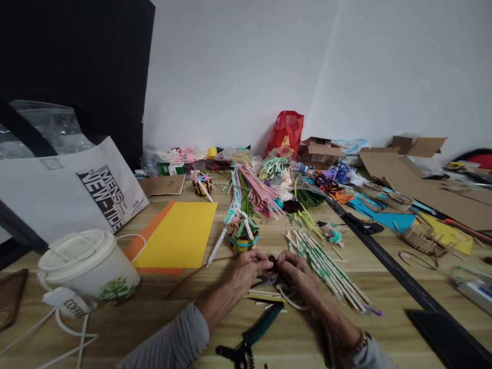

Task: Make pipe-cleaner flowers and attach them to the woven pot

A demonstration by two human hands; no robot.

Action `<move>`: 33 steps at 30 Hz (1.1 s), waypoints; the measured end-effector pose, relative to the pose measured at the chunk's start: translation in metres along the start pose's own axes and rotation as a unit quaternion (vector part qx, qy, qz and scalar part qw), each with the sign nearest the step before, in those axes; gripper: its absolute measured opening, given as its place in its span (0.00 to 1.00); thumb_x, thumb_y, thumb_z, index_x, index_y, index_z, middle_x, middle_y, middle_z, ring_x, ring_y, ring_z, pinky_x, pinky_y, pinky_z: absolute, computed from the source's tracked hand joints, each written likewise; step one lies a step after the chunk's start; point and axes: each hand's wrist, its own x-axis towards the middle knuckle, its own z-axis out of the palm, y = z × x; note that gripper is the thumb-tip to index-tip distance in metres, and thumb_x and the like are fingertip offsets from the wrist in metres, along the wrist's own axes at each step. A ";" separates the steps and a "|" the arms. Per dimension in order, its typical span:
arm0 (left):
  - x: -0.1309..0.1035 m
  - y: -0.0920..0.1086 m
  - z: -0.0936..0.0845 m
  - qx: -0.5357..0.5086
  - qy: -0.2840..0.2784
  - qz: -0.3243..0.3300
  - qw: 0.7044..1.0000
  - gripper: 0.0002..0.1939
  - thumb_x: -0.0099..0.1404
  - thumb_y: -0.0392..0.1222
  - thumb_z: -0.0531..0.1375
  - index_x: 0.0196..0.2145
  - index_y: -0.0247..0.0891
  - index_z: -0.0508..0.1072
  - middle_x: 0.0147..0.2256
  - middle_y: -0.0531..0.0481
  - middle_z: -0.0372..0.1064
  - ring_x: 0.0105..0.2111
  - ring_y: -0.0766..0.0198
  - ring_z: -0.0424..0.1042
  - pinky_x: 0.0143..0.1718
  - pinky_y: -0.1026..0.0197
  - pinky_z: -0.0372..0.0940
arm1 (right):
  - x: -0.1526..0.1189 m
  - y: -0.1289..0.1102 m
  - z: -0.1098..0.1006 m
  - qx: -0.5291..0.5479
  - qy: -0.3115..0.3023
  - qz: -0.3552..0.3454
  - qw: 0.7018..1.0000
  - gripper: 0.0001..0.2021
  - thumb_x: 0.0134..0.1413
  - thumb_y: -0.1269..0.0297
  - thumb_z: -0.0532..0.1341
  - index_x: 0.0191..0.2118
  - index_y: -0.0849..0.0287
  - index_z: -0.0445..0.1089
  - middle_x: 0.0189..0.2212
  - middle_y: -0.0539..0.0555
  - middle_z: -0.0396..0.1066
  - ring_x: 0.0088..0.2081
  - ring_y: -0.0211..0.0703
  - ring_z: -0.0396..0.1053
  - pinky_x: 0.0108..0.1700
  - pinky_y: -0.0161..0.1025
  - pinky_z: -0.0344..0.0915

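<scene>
My left hand [248, 270] and my right hand [298, 271] meet at the middle of the table, fingertips pinched on a small dark brown curled piece [272, 262]. The fingers partly hide it, so its kind is unclear. A thin brown strand [192, 274] runs leftward from beside my left hand. Just beyond that hand stands a small woven basket [244, 238] topped with green, pink and white fuzzy pieces. Under my hands lie a grey metal tool [266, 281], partly covered, and several short wooden sticks [265, 293]. Green-handled pruning shears [255, 333] rest nearer to me.
Paper-wrapped sticks [326, 269] lie to the right, beside a long black strap [384, 261]. Yellow sheets [182, 233], a lidded white container [90, 266] and a white bag [69, 189] occupy the left. Pipe cleaner bundles [257, 187] and a red bag [285, 132] sit behind.
</scene>
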 end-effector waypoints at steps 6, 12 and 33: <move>0.000 -0.002 0.001 0.018 0.031 0.024 0.999 0.19 0.37 0.40 0.75 0.23 0.33 0.70 0.22 0.52 0.70 0.22 0.67 0.69 0.29 0.63 0.65 | 0.003 0.004 0.000 0.040 0.008 0.033 0.999 0.15 0.41 0.54 0.65 0.21 0.58 0.62 0.13 0.42 0.54 0.16 0.30 0.48 0.18 0.31 0.43; 0.001 0.003 0.000 -0.015 0.013 0.031 0.999 0.18 0.38 0.39 0.74 0.23 0.33 0.70 0.24 0.52 0.71 0.25 0.67 0.70 0.32 0.63 0.66 | 0.004 0.009 -0.002 0.027 -0.026 0.013 0.999 0.19 0.44 0.47 0.66 0.24 0.59 0.65 0.16 0.43 0.57 0.17 0.30 0.51 0.19 0.30 0.48; 0.001 0.000 -0.004 0.000 -0.033 -0.002 0.999 0.17 0.45 0.40 0.72 0.31 0.31 0.73 0.27 0.47 0.73 0.24 0.66 0.72 0.31 0.62 0.66 | -0.002 -0.006 -0.002 0.068 -0.008 0.030 0.997 0.20 0.36 0.51 0.73 0.30 0.60 0.70 0.20 0.47 0.69 0.20 0.34 0.65 0.22 0.31 0.61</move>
